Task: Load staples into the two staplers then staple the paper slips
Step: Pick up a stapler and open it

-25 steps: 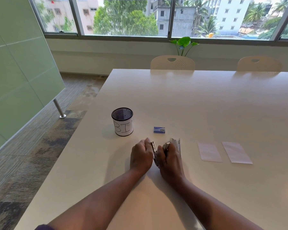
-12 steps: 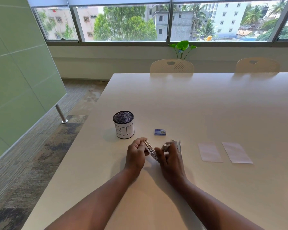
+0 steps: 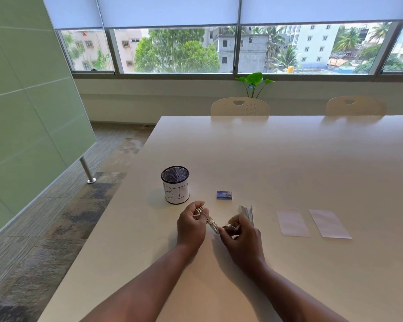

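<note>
My left hand grips a small silver stapler, tilted and lifted a little off the white table. My right hand pinches the stapler's near end with curled fingers. A second silver stapler lies just beyond my right hand. A small blue staple box sits behind the hands. Two white paper slips lie to the right, one nearer the hands and the other further right.
A black mesh cup with a white label stands left of the staple box. Two pale chairs are at the table's far edge. The table's left edge drops to carpeted floor, with a green partition beyond.
Both hands have lifted the stapler and drawn slightly apart, the left tilting it up. The second stapler is now uncovered beyond my right hand. The camera has tilted upward.
</note>
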